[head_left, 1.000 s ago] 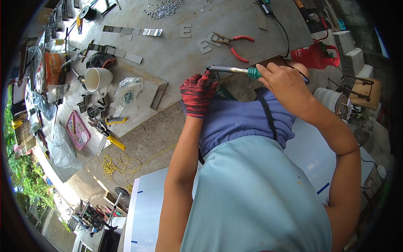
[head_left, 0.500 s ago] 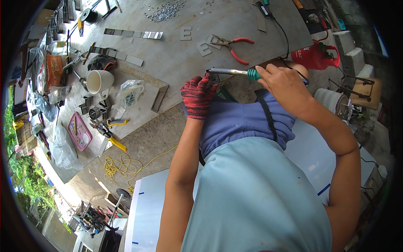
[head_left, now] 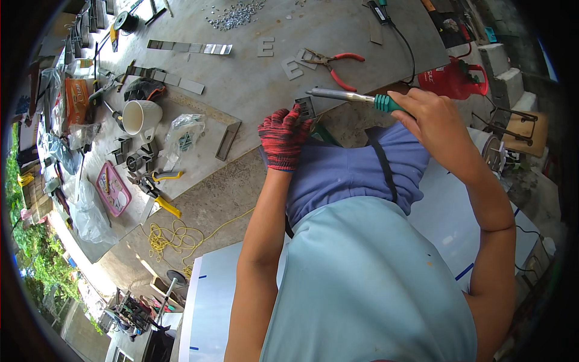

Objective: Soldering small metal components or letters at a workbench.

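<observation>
My left hand (head_left: 283, 139), in a red and black knit glove, pinches a small dark metal letter piece (head_left: 306, 108) at the table's near edge. In my bare right hand (head_left: 435, 120) is a soldering iron (head_left: 344, 95), gripped by its green handle. The iron's metal tip points left, just above the metal piece and apart from it. Beyond the hands lie flat letter-shaped metal plates (head_left: 265, 47) and pliers (head_left: 338, 63) with red handles.
A white mug (head_left: 142, 118), a clear plastic bag (head_left: 184, 139), yellow-handled pliers (head_left: 160, 193) and a pink tray (head_left: 113, 188) stand or lie at the left. Metal bits (head_left: 236, 15) are heaped at the back. A red gas cylinder (head_left: 453, 79) is beyond the table's right edge.
My right hand has moved right and slightly down with the soldering iron, drawing its tip off the metal piece. My left hand has stayed nearly still.
</observation>
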A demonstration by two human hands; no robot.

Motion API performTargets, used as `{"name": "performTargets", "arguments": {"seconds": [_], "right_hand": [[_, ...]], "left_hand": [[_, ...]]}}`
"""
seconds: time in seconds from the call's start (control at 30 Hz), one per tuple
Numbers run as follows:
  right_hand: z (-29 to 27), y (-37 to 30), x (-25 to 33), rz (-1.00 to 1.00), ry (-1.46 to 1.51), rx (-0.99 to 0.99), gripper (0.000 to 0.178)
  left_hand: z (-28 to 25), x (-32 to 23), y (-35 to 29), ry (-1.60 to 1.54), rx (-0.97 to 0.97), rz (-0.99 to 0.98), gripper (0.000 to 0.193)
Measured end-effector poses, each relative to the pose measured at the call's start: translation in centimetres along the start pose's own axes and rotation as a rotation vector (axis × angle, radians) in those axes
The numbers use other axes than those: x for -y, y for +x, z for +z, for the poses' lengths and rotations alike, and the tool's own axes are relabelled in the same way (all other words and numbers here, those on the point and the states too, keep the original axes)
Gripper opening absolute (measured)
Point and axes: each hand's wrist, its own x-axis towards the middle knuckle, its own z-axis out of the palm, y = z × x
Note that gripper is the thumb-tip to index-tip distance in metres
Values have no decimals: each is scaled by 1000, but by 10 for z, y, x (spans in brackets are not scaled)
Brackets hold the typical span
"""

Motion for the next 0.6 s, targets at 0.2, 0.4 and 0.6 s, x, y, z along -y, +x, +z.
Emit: {"name": "performTargets", "arguments": {"seconds": [0.2, 0.4, 0.6], "right_hand": [[-23, 1, -24, 153, 243, -121, 37], [-18, 15, -94, 280, 183, -541, 38], [42, 72, -189, 378, 158, -768, 38]], "left_hand": [[-1, 0, 0, 8, -3, 6, 51], [2, -4, 6, -20, -2, 13, 52], [2, 5, -4, 18, -18, 19, 54]]}}
